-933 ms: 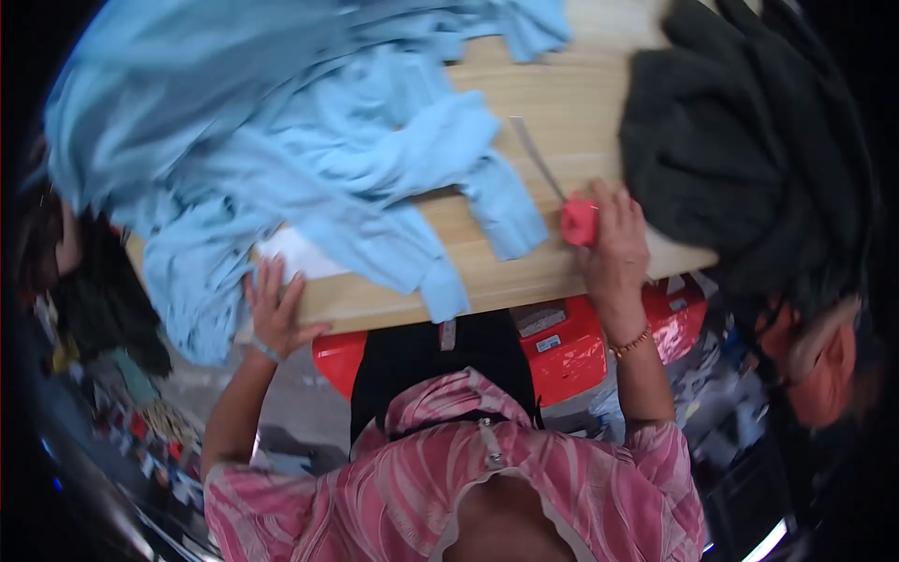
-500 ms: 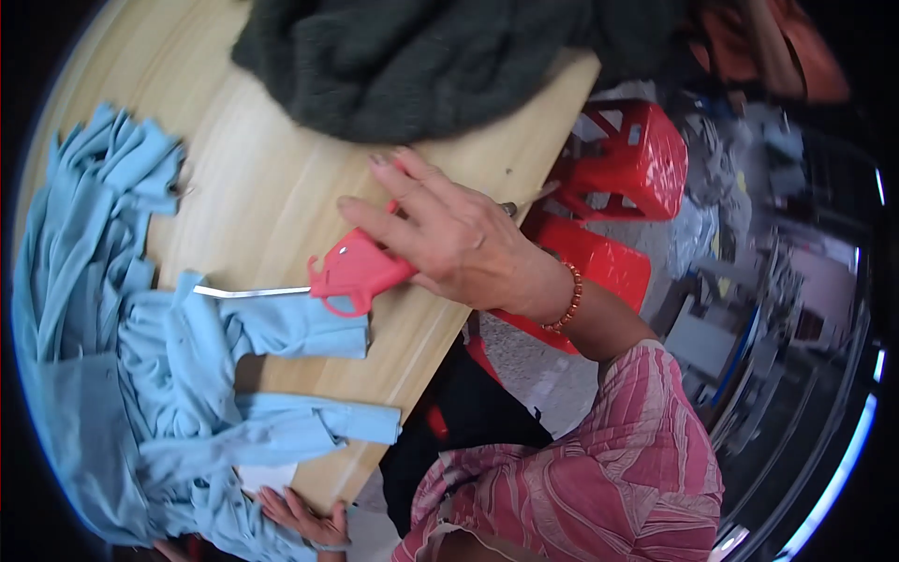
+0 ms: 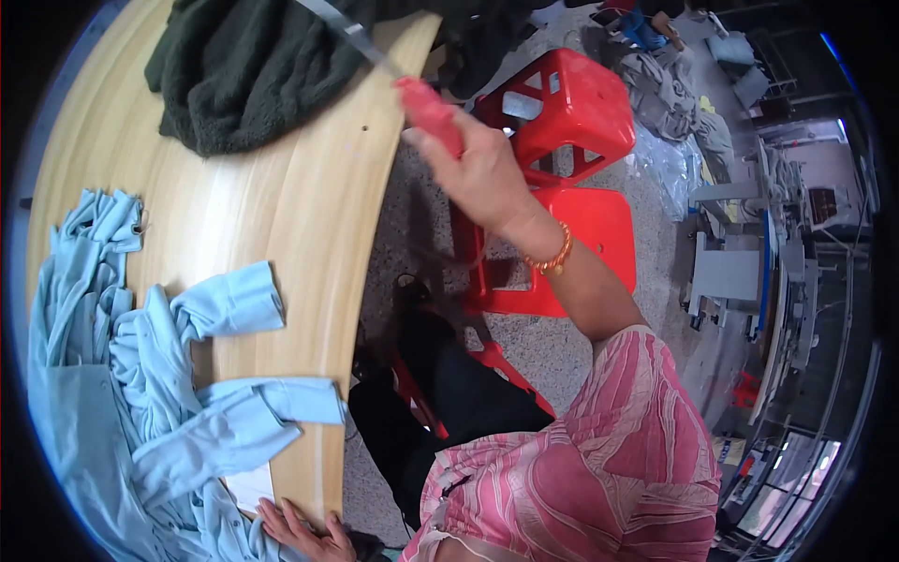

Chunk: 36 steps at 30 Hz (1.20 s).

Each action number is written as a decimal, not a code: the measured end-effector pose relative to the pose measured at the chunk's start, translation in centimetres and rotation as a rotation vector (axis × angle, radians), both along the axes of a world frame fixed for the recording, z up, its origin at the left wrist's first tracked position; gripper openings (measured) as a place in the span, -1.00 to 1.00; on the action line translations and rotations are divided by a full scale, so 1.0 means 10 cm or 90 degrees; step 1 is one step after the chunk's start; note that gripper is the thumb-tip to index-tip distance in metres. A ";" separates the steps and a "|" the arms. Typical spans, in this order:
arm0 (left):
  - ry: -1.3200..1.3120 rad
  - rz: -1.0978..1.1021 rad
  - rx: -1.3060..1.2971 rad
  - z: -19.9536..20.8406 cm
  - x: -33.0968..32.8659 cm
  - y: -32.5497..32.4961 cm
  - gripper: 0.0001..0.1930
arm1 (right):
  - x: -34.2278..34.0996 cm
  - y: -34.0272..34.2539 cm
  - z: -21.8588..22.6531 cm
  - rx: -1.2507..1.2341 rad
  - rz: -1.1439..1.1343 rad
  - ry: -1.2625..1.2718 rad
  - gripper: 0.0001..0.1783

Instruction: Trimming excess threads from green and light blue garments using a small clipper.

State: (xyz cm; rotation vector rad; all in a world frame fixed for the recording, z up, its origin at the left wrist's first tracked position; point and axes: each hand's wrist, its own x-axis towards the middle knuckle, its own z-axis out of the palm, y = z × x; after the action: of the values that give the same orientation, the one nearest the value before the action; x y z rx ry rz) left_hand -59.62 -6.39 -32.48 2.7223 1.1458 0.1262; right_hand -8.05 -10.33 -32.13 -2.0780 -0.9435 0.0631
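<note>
My right hand (image 3: 489, 178) is closed around the red handle of an air blow gun (image 3: 431, 110). It is held up past the table's right edge, and its metal nozzle points away over the dark green fleecy garment (image 3: 257, 84). My left hand (image 3: 304, 532) lies with fingers stretched out at the table's near edge, beside light blue garments (image 3: 84, 403). Close to its fingertips is a white sheet (image 3: 251, 487), partly covered by blue cloth. Several blue sleeves with cuffs spread across the wooden table (image 3: 300, 309).
Two red plastic stools (image 3: 599, 239) stand right of the table. Clear plastic wrapping (image 3: 663, 169) and a heap of grey cloth (image 3: 660, 94) lie on the speckled floor behind them. Workshop machines (image 3: 730, 272) line the right side.
My right hand has carried the air blow gun from above the table to beyond its right edge, swinging the nozzle away from me. The view has shifted; my left hand stays at the near edge.
</note>
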 end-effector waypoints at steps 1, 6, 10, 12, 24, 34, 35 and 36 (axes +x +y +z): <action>-0.030 -0.007 0.019 -0.02 0.01 -0.03 -0.32 | 0.15 -0.22 -0.06 0.041 -0.041 0.054 -0.61; -0.032 -0.026 0.078 0.04 0.06 -0.25 -0.41 | 0.40 -2.02 -0.08 -0.236 -0.256 0.046 -0.54; -0.085 -0.047 0.152 -0.07 0.04 -0.35 -0.46 | 0.25 -3.49 -0.13 -0.582 -0.315 0.173 -0.51; -0.113 -0.049 0.187 -0.08 0.10 -0.28 -0.47 | 0.10 -4.05 -0.18 -0.647 -0.315 0.222 -0.52; -0.090 -0.039 0.233 -0.17 -0.06 -0.36 -0.55 | 0.16 -4.81 -1.32 -0.480 -0.350 0.263 -0.60; -0.130 -0.017 0.211 -0.23 0.16 -0.27 -0.58 | 0.19 -5.15 -1.30 -0.437 -0.374 0.237 -0.72; -0.123 -0.017 0.213 -0.23 0.12 -0.29 -0.59 | 0.13 -5.25 -1.29 -0.450 -0.357 0.224 -0.72; -0.117 -0.016 0.215 -0.22 0.09 -0.31 -0.59 | 0.11 -5.32 -1.27 -0.449 -0.357 0.229 -0.72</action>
State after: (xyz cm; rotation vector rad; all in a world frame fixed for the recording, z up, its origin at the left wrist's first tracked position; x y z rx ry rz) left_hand -58.76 -9.46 -34.72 2.9300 1.1247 0.6047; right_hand -6.96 -63.55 -44.80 -2.7735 -0.0823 0.5151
